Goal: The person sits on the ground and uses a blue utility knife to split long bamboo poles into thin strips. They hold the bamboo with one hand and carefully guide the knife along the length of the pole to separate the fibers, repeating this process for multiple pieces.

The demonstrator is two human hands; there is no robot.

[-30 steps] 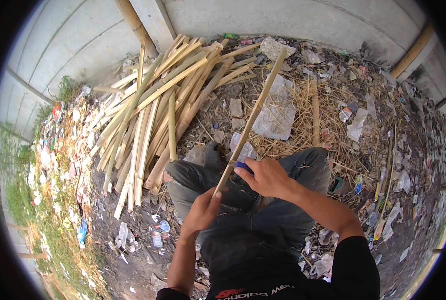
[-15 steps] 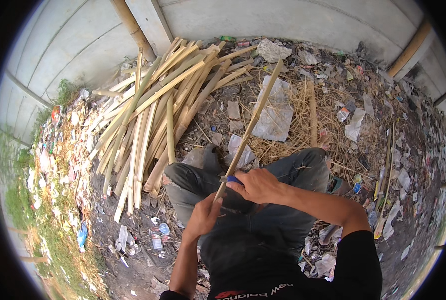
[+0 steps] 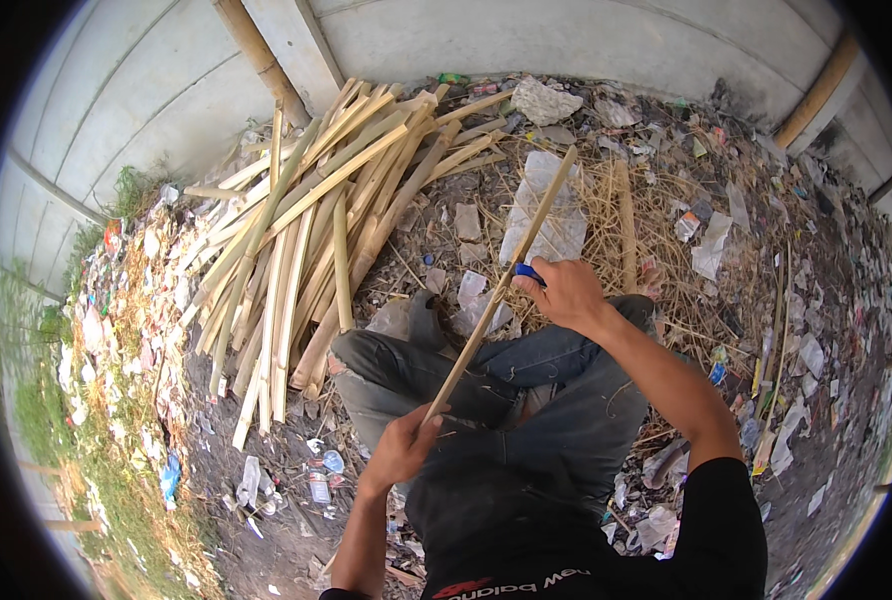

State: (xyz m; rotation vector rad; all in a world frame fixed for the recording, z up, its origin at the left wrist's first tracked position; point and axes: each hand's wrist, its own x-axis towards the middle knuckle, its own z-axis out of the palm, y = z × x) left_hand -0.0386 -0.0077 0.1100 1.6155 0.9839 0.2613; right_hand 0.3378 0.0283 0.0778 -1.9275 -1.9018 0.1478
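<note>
A long, narrow bamboo strip [image 3: 487, 322] slants from my lap up and away to the right. My left hand [image 3: 402, 445] is closed around its near end, low over my left thigh. Farther up the strip, my right hand [image 3: 568, 293] grips the blue handle of a knife [image 3: 531, 271]. The knife's blade lies against the strip and is mostly hidden from view. My crossed legs in worn jeans lie beneath the strip.
A large heap of split bamboo pieces [image 3: 296, 250] lies at the left. Dry straw-like shavings [image 3: 591, 225] and a flattened whitish sheet [image 3: 556, 235] are spread ahead of me. Litter covers the ground, with a plastic bottle [image 3: 319, 485] by my left arm. A concrete wall [image 3: 566, 45] stands behind.
My right hand has slid the knife up and away along the bamboo strip, from near my left hand to about its upper middle. The strip's far end has dipped slightly.
</note>
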